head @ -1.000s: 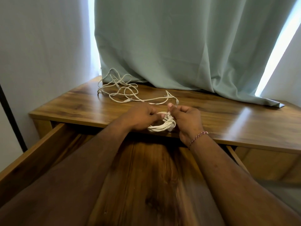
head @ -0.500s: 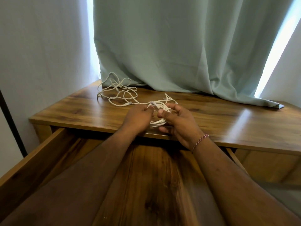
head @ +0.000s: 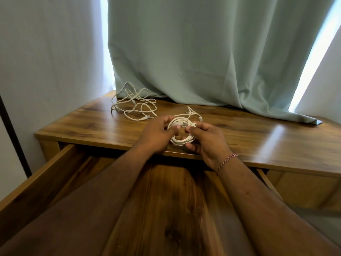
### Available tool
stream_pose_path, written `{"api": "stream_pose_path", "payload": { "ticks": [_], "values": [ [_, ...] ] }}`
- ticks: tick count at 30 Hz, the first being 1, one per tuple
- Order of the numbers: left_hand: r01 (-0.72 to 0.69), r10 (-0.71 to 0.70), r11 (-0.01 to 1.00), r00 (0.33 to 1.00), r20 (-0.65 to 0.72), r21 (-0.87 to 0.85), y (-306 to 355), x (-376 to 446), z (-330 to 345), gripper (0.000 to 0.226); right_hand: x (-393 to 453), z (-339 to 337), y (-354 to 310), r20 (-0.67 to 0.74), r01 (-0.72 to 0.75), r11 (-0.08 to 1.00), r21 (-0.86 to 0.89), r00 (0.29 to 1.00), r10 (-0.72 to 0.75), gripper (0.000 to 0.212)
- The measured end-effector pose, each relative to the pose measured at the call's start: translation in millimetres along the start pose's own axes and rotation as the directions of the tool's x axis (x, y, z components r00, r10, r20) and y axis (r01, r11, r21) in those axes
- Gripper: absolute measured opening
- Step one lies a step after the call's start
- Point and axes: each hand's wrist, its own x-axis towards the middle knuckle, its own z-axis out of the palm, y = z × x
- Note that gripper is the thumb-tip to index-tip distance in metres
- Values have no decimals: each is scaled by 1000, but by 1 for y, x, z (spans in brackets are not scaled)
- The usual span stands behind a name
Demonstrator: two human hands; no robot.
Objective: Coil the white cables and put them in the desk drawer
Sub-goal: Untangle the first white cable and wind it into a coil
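Both hands grasp one coiled white cable [head: 181, 131] just above the bench's [head: 92, 124] front edge: left hand [head: 156, 133] pinching its left side, right hand [head: 206, 141] its right. Loose cable tangle [head: 132, 106] at rear left by curtain [head: 203, 52]. Drawer [head: 36, 180] pulled open below.

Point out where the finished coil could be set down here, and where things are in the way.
The open drawer shows bare wood between both forearms. The desk top is bare right of the right hand, up to the curtain hem. The back left corner is crowded with the loose cable. Both hands, left hand included, hold the coil over the front edge.
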Motion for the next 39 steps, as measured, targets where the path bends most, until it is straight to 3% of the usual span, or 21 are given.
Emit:
{"api": "stream_pose_path", "payload": {
  "ticks": [3, 6, 8, 12, 16, 20, 23, 33, 36, 39],
  "values": [
    [-58, 63, 987, 998, -29, 148, -1, 1, 2, 32, -1, 3, 2, -21, 4, 1000, -17, 1000, -4, 25],
    [66, -66, 995, 998, 15, -75, 2, 0, 2, 14, -3, 3, 1, -22, 13, 1000, -15, 1000, -14, 26],
    [161, -152, 969, 986, 62, -185, 4, 1, -1, 13, -3, 3, 0, -12, 27, 999, -24, 1000, -27, 26],
    [322, -300, 889, 947, 119, -325, 4, 8, -8, 16, -3, 2, 0, 12, 55, 995, -77, 998, -54, 25],
    [361, -323, 864, 932, 163, -350, 1, 9, -17, 14, -3, 3, 2, 30, 63, 995, -81, 998, -61, 21],
    [343, -322, 895, 939, 118, -287, 0, 9, -16, 15, -2, 3, 5, 32, 83, 994, -77, 996, -81, 20],
    [305, -321, 915, 947, -19, -265, 1, 9, -11, 23, 0, 2, 7, 12, 80, 996, -39, 997, -79, 18],
    [193, -188, 981, 955, -229, -4, -4, 10, 7, 22, 4, 7, 12, -88, 70, 997, -36, 993, -73, 29],
    [78, -16, 973, 961, -275, 216, -7, 10, 12, 21, 4, 8, 13, -110, 68, 996, -51, 991, -73, 30],
    [-21, 155, 899, 950, -272, 438, -6, 6, 20, 17, 7, 7, 13, -150, 59, 998, -37, 987, -63, 32]
  ]
}}
